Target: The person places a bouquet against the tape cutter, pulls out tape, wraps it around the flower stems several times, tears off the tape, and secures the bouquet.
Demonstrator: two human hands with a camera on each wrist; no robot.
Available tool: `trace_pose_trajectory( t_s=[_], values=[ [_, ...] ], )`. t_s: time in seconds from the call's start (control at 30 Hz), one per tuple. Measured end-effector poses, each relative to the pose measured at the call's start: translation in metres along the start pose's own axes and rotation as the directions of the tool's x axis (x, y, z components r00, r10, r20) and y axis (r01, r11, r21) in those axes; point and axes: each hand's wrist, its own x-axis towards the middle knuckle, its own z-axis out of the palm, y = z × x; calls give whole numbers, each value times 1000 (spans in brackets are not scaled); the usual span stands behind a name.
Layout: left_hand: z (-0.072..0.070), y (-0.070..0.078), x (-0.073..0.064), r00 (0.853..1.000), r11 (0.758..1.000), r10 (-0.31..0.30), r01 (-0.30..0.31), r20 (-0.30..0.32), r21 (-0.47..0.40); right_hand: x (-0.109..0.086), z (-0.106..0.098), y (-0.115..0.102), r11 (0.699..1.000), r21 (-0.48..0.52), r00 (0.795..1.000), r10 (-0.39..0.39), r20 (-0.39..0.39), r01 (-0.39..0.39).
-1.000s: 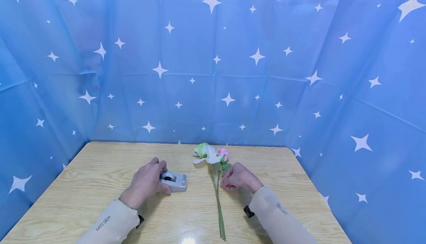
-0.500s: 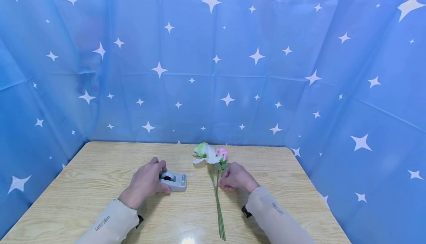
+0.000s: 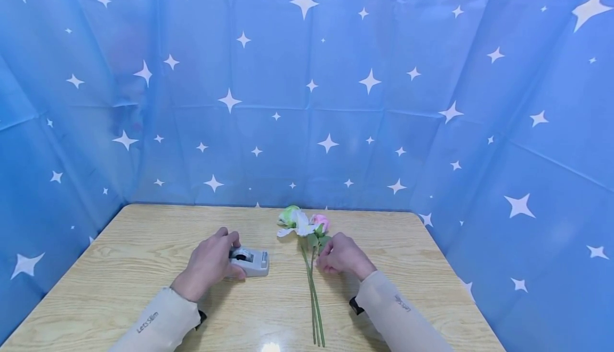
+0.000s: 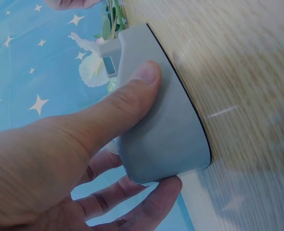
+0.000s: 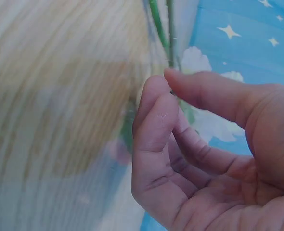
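Observation:
My left hand [image 3: 207,263] grips a light grey tape dispenser [image 3: 254,262] on the wooden table. In the left wrist view the thumb presses along the side of the dispenser [image 4: 166,120], and the fingers wrap its back end. Right of it lies a small bunch of artificial flowers: a green bloom [image 3: 289,216], a white one [image 3: 302,224] and a pink one [image 3: 320,221], with long green stems [image 3: 314,298] toward the front. My right hand [image 3: 344,256] pinches at a stem just below the leaves [image 3: 323,241]. In the right wrist view, thumb and forefinger meet at the green stem [image 5: 171,38].
The wooden table [image 3: 408,298] runs back to a blue curtain [image 3: 288,74] with white stars, which hangs behind it and on both sides. A dark wrist strap piece [image 3: 356,305] shows under the right sleeve.
My right hand has shifted slightly left, closer in to the stems. The stems have moved a little left and spread apart at their lower ends. My left hand stays on the tape dispenser.

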Motion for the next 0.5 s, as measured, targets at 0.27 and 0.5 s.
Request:
trace_pose_trajectory(
  t_s=[0.27,0.5],
  values=[
    [-2,1,0,1000,1000,-6,6,1,2,-7,7,-9,995,-70,997,-72,-30,70],
    [-1,1,0,1000,1000,-3,3,3,3,-13,24,-16,992,-110,998,-62,2,62]
  ],
)
